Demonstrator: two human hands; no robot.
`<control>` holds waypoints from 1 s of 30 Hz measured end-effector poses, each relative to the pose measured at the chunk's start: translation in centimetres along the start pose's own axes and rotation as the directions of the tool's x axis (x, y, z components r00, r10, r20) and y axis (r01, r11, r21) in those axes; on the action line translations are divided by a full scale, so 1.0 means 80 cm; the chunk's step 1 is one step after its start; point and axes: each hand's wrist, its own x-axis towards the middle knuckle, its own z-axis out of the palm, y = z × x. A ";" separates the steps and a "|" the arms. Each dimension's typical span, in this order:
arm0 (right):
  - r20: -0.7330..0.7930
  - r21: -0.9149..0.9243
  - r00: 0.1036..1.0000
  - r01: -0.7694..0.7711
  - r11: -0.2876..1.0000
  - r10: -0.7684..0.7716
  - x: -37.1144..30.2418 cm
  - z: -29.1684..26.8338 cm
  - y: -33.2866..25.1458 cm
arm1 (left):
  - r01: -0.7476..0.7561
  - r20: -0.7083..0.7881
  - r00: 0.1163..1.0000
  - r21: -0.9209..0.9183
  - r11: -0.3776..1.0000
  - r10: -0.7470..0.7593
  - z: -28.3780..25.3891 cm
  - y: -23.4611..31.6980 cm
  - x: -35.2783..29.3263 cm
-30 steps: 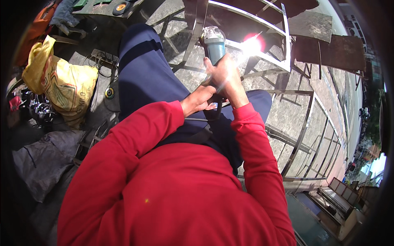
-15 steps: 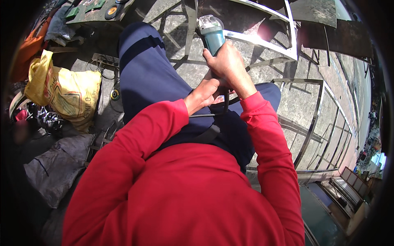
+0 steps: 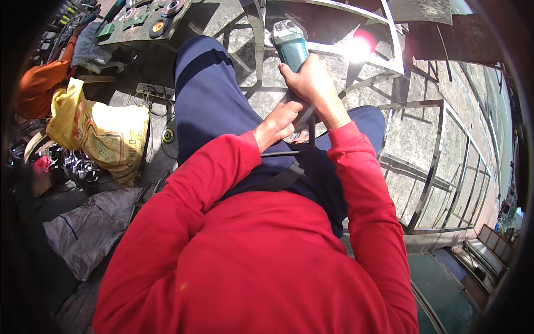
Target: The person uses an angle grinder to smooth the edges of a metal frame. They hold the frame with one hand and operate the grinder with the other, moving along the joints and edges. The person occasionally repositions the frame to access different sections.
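An angle grinder [image 3: 292, 51] with a teal body and a silver head points away from me, above the gap between my knees. My right hand [image 3: 312, 83] wraps round its body with the thumb along the top. Closed on the dark rear end is my left hand [image 3: 278, 123], nearer to me. A dark cord [image 3: 311, 133] hangs down close by my right wrist. Just beyond the grinder's head stands a shiny metal frame [image 3: 347, 54] of square tubing, with bright glare on it. Whether the disc touches the frame cannot be made out.
A second metal frame [image 3: 442, 158] with several bars lies to the right. On the left are a yellow sack [image 3: 114, 131], a grey-white sack [image 3: 89, 228] and an orange cloth [image 3: 41, 89]. Discs lie on a board [image 3: 186, 16] at the far left.
The surroundings have shifted slightly right and down in view. Both hands keep their hold on the grinder, and its head stays close to the frame.
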 end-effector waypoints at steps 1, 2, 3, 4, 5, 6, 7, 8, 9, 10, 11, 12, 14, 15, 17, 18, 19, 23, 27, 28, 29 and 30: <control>0.010 -0.002 1.000 -0.006 1.000 0.006 -0.004 0.000 0.002 | 0.008 0.034 0.999 -0.029 1.000 -0.007 0.000 -0.003 -0.003; 0.032 -0.018 0.999 -0.002 1.000 0.002 -0.006 0.000 0.002 | 0.007 -0.003 1.000 -0.011 1.000 -0.007 -0.001 -0.004 -0.005; 0.050 -0.032 0.999 0.000 0.999 0.002 -0.007 0.000 0.002 | 0.030 0.005 1.000 -0.014 0.999 -0.030 -0.001 -0.005 -0.007; 0.058 -0.046 0.998 0.008 0.999 -0.006 -0.009 0.001 0.002 | 0.053 0.012 0.999 -0.019 0.998 -0.053 -0.001 -0.006 -0.009; 0.063 -0.053 0.998 0.004 0.999 0.000 -0.010 0.002 0.000 | 0.065 0.030 0.998 -0.035 0.997 -0.063 -0.001 -0.006 -0.010; 0.056 -0.058 0.998 0.008 0.998 -0.004 -0.010 0.004 -0.003 | 0.062 0.013 0.998 -0.022 0.998 -0.061 -0.002 -0.007 -0.011; 0.052 -0.064 0.999 0.013 0.998 -0.009 -0.010 0.005 -0.005 | 0.049 0.003 0.999 -0.021 0.999 -0.049 -0.003 -0.007 -0.012; 0.048 -0.064 0.999 0.016 0.998 -0.013 -0.010 0.006 -0.007 | 0.040 0.012 0.999 -0.041 0.998 -0.040 -0.004 -0.008 -0.012; 0.045 -0.063 0.999 0.018 0.998 -0.016 -0.008 0.006 -0.009 | 0.053 0.005 0.999 -0.045 0.998 -0.053 -0.006 -0.007 -0.012; 0.043 -0.065 0.999 0.012 0.998 -0.010 -0.008 0.007 -0.010 | 0.073 0.018 0.997 -0.069 0.995 -0.072 -0.009 -0.008 -0.012; 0.049 -0.080 0.999 0.027 0.996 -0.024 -0.008 0.007 -0.011 | 0.100 0.056 0.994 -0.114 0.988 -0.094 -0.011 -0.007 -0.011; 0.051 -0.099 0.998 0.038 0.994 -0.033 -0.007 0.007 -0.012 | 0.099 0.077 0.993 -0.082 0.992 -0.093 -0.013 -0.007 -0.008; 0.052 -0.123 0.998 0.049 0.991 -0.043 -0.006 0.009 -0.013 | 0.124 0.118 0.986 -0.055 0.991 -0.117 -0.015 -0.010 -0.005; 0.047 -0.128 0.998 0.051 0.990 -0.045 -0.005 0.010 -0.013 | 0.089 0.119 0.990 -0.072 0.993 -0.080 -0.015 -0.011 -0.004; 0.042 -0.139 0.998 0.042 0.989 -0.037 -0.003 0.011 -0.014 | 0.035 0.071 0.997 -0.100 0.994 -0.028 -0.013 -0.014 -0.002; 0.043 -0.142 0.999 0.030 0.989 -0.024 -0.002 0.013 -0.014 | 0.030 0.022 0.999 -0.059 0.998 -0.029 -0.012 -0.014 -0.002; 0.043 -0.141 0.999 0.016 0.990 -0.010 0.000 0.013 -0.015 | 0.023 0.010 1.000 -0.040 0.999 -0.023 -0.010 -0.012 0.000; 0.037 -0.066 0.999 -0.010 0.998 0.013 0.003 0.006 -0.015 | 0.027 0.066 0.998 -0.060 0.998 -0.024 -0.008 0.005 0.006; 0.011 -0.035 1.000 -0.021 0.999 0.022 -0.004 -0.001 -0.011 | 0.059 0.069 0.996 0.024 0.998 -0.061 -0.006 0.008 -0.004; -0.001 -0.041 1.000 -0.011 0.999 0.011 -0.009 -0.001 -0.010 | 0.104 -0.015 0.995 0.083 0.991 -0.103 -0.004 0.006 -0.007; -0.017 -0.046 1.000 0.003 0.999 -0.003 -0.012 -0.002 -0.009 | 0.079 0.007 0.997 0.087 0.993 -0.080 -0.003 0.005 -0.010; -0.011 -0.048 1.000 0.008 0.999 -0.008 -0.014 -0.001 -0.008 | 0.079 0.013 0.997 0.073 0.994 -0.080 -0.002 0.002 -0.014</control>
